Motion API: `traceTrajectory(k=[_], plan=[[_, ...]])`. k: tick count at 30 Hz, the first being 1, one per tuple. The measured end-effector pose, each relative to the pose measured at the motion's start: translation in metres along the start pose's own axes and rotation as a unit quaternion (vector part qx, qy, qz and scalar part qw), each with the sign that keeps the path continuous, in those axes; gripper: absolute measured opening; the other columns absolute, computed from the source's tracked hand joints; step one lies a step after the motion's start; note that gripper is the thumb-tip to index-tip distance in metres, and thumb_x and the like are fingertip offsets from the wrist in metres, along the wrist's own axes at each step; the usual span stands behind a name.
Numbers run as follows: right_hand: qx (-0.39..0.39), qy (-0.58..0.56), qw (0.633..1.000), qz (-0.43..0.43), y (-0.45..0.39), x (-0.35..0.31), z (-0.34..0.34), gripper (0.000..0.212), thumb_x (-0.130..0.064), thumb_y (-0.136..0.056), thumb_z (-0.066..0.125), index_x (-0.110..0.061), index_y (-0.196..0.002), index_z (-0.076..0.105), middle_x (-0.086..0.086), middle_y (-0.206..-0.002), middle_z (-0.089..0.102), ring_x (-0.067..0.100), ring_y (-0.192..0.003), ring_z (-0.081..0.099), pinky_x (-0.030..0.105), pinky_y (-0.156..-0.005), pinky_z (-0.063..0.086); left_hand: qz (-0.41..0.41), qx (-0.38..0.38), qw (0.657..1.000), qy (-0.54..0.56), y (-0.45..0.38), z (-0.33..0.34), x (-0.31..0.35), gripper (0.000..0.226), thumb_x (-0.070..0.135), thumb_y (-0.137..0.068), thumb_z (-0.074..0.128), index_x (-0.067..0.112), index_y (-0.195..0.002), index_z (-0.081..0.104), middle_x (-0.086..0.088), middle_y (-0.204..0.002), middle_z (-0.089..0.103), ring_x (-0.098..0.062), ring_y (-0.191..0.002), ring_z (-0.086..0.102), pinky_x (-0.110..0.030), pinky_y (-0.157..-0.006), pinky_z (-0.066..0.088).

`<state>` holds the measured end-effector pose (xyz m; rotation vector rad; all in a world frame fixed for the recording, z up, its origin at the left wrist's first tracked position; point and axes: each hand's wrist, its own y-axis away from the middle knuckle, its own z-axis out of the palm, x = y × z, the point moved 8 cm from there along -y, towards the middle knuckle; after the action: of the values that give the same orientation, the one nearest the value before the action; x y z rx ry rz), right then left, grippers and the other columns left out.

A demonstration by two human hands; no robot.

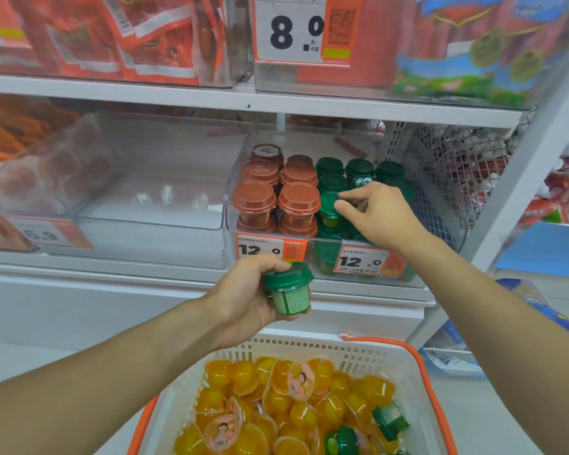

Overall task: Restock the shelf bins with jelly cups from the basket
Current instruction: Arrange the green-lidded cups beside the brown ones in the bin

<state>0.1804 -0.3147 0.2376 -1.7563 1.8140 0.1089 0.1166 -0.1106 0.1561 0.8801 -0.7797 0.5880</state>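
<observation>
While my right hand (373,213) pinches a green-lidded jelly cup (329,205) atop the green stack in the clear shelf bin (309,239), my left hand (250,292) grips another green jelly cup (289,289) upright, just below the bin's front, with the basket (358,349) beneath. The bin lies up and right of it.

The basket (358,351) is cut off at 6 o'clock; the right hand (375,215) hides the green cups (330,169) behind it; small print on the price tag (360,259) is perhaps too blurred to read
</observation>
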Motion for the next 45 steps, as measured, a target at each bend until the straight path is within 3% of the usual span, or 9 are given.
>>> traceTrajectory(k=[4,9,15,19,23,27,32,36,45], plan=[[0.006,0.017,1.0,-0.016,-0.001,0.002,0.001,0.033,-0.036,-0.096,0.061,-0.018,-0.121,0.071,-0.007,-0.084,0.06,0.011,-0.084,0.054,0.021,-0.083,0.037,-0.004,0.007,1.0,0.017,0.001,0.002,-0.002,0.02,0.012,-0.095,0.049,0.002,-0.107,0.061,-0.023,-0.11,0.06,-0.038,-0.092,0.061,-0.034,-0.056,0.057],[0.186,-0.054,0.97,-0.145,0.022,-0.036,-0.047,0.015,-0.021,-0.092,0.064,-0.015,-0.081,0.072,0.0,-0.076,0.06,0.011,-0.062,0.055,0.025,-0.066,0.046,-0.013,-0.002,0.998,0.063,0.006,0.005,0.0,0.019,0.008,-0.093,0.055,-0.001,-0.11,0.059,-0.021,-0.109,0.059,-0.049,-0.11,0.062,-0.046,-0.073,0.062],[-0.232,-0.145,0.955,-0.112,0.06,-0.076,-0.008,0.043,-0.056,-0.077,0.073,-0.026,-0.107,0.067,-0.006,-0.093,0.069,0.012,-0.075,0.066,0.025,-0.068,0.055,-0.016,-0.012,0.995,0.093,0.014,0.015,0.0,0.029,0.006,-0.091,0.058,-0.005,-0.118,0.06,-0.026,-0.122,0.061,-0.047,-0.105,0.066,-0.055,-0.088,0.056],[-0.242,-0.072,0.959,-0.132,0.08,-0.08,0.007,0.066,-0.07,-0.067,0.069,-0.031,-0.118,0.058,-0.013,-0.103,0.062,0.005,-0.076,0.065,0.025,-0.07,0.055,0.01,-0.003,0.997,0.079,0.018,0.02,0.0,0.026,0.008,-0.091,0.06,-0.005,-0.114,0.065,-0.022,-0.112,0.064,-0.035,-0.096,0.067,-0.051,-0.088,0.058],[-0.289,-0.175,0.937,-0.085,0.083,-0.074,0.017,0.045,-0.051,-0.078,0.077,-0.025,-0.113,0.065,-0.005,-0.106,0.066,0.007,-0.072,0.063,0.034,-0.068,0.056,0.017,0.014,0.999,0.042,0.02,0.015,0.001,0.026,0.018,-0.089,0.067,0.001,-0.109,0.067,-0.021,-0.116,0.061,-0.038,-0.099,0.068,-0.055,-0.085,0.058],[-0.362,-0.271,0.891,-0.031,0.084,-0.067,0.015,0.032,-0.022,-0.087,0.075,-0.018,-0.118,0.068,0.008,-0.116,0.069,0.018,-0.088,0.069,0.039,-0.08,0.058,0.033,0.018,0.999,0.016,0.024,0.016,0.004,0.033,0.021,-0.087,0.069,0.014,-0.056,0.072,-0.019,-0.112,0.059,-0.038,-0.108,0.068,-0.053,-0.086,0.058],[-0.309,-0.22,0.924,-0.045,0.078,-0.072,0.011,0.039,-0.05,-0.074,0.076,-0.024,-0.104,0.072,0.003,-0.095,0.072,0.014,-0.071,0.065,0.033,-0.067,0.057,0.052,-0.005,0.999,-0.01,0.022,0.02,0.006,0.049,0.03,-0.074,0.076,0.004,-0.115,0.072,-0.018,-0.115,0.071,-0.029,-0.109,0.069,-0.047,-0.095,0.055],[-0.29,-0.205,0.934,-0.031,0.061,-0.058,-0.025,0.044,-0.037,-0.069,0.08,-0.019,-0.108,0.072,-0.003,-0.095,0.075,0.014,-0.083,0.072,0.023,-0.071,0.056,0.04,0.043,0.998,0.0,0.016,0.007,0.007,0.031,0.034,-0.092,0.064,0.004,-0.092,0.064,-0.019,-0.099,0.07,-0.033,-0.105,0.069,-0.049,-0.092,0.056],[-0.069,-0.002,0.997,0.046,0.007,0.05,-0.031,0.033,-0.035,-0.081,0.081,-0.029,-0.112,0.072,-0.002,-0.125,0.068,0.02,-0.116,0.062,0.046,-0.105,0.047,0.015,0.05,0.995,-0.08,0.01,-0.002,-0.003,0.01,0.014,-0.094,0.051,0.011,-0.085,0.055,-0.013,-0.088,0.069,-0.029,-0.082,0.066,-0.038,-0.069,0.055]])
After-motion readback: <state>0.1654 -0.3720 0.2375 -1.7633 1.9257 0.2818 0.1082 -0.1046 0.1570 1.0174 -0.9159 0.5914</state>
